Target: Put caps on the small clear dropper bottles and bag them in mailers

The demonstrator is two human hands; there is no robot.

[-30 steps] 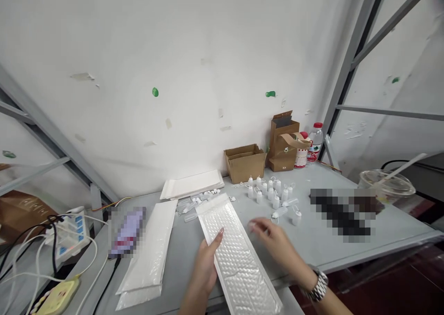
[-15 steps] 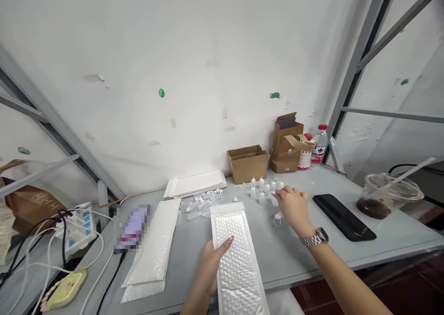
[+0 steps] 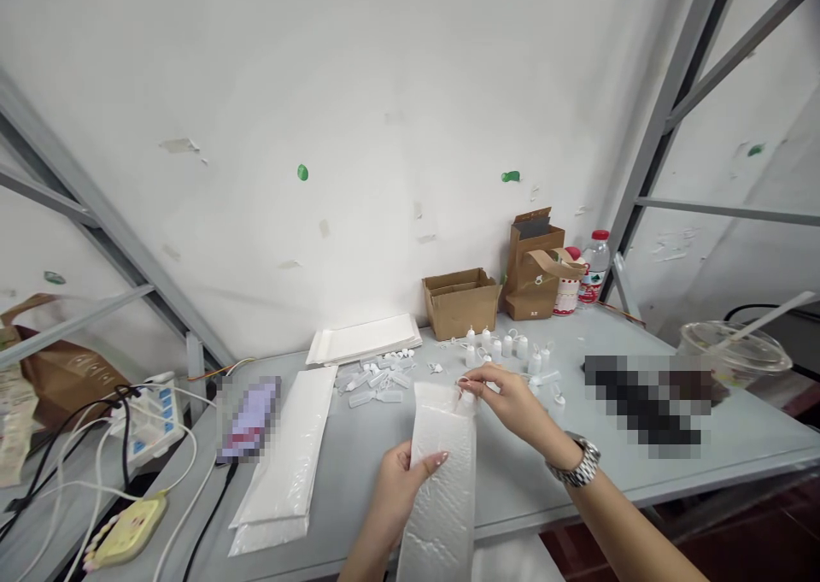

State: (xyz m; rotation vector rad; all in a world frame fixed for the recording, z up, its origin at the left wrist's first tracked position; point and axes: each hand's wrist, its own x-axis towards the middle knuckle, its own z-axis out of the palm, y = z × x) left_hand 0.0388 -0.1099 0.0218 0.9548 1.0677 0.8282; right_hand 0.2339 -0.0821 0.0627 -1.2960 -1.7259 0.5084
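Observation:
My left hand (image 3: 402, 490) is closed on a white padded bubble mailer (image 3: 441, 479), thumb lying across its front. My right hand (image 3: 496, 391) pinches a small white squeeze bottle (image 3: 467, 402) at its top end, at the mailer's upper right corner. Whether the bottle is inside the mailer's mouth or just in front of it, I cannot tell. Several capped squeeze bottles (image 3: 496, 350) stand upright behind my right hand. Loose uncapped bottles (image 3: 377, 383) and white caps lie in a pile behind the mailer.
Mailers (image 3: 288, 449) lie to the left, and more flat ones (image 3: 365, 339) by the wall. A cardboard box (image 3: 461, 308), paper bag (image 3: 535, 274) and water bottle (image 3: 595, 266) stand at the back. A phone (image 3: 248, 420), power strip (image 3: 150, 424) and cables are left; a lidded cup (image 3: 734, 351) is right.
My right hand has moved left from the standing bottles to the mailer's top, bringing a squeeze bottle. The mailer, still in my left hand, has turned more upright and shifted slightly right.

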